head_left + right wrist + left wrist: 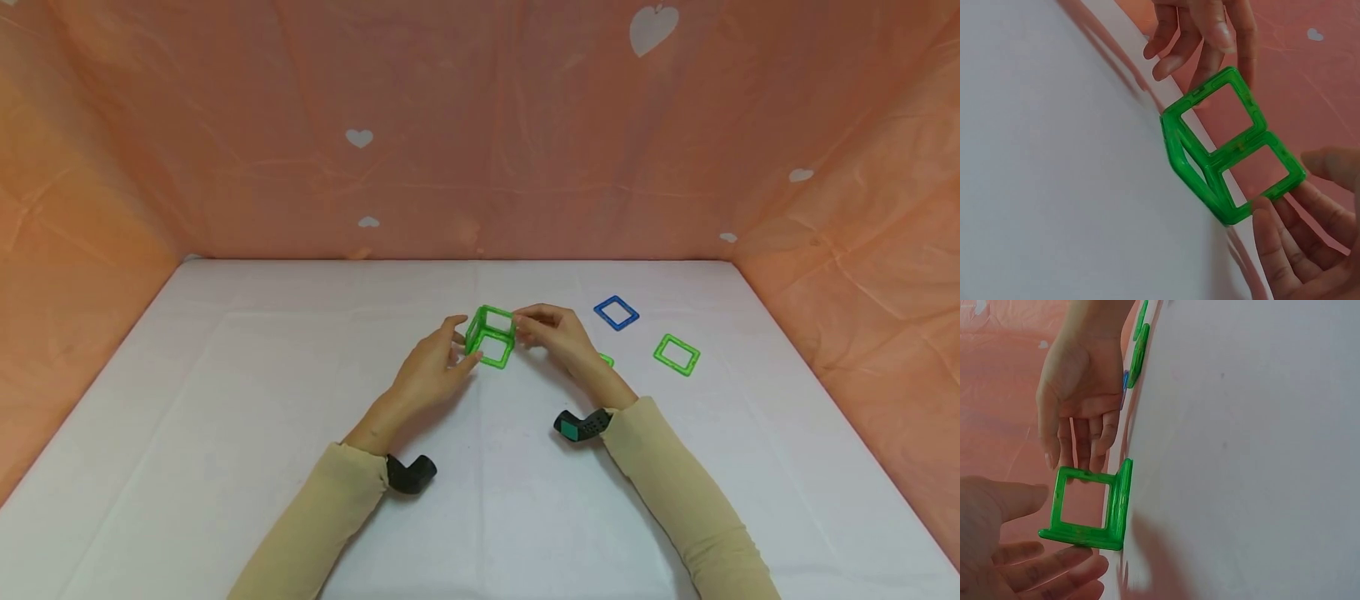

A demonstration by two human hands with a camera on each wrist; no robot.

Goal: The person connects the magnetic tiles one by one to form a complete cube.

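Note:
Three green square magnetic tiles point(494, 363), hollow frames, stand joined as a base with a left side and a back side, low over the white table. My left hand point(431, 362) is at their left; its stretched fingers point(1054, 572) are right at the outside of the left tile, thumb apart from it. From the right, my right hand point(558, 337) touches the edge of the back tile with its fingertips point(1263, 209). Its thumb tip is close to the upper corner. Through the frame's window in the left wrist view, the ends of the right fingers show.
A blue square tile point(617, 313) and a green tile point(677, 355) lie flat on the right of the table point(225, 400). Another green tile point(607, 360) is mostly hidden behind my right wrist. Orange cloth walls point(480, 125) with white hearts bound the table's back and sides.

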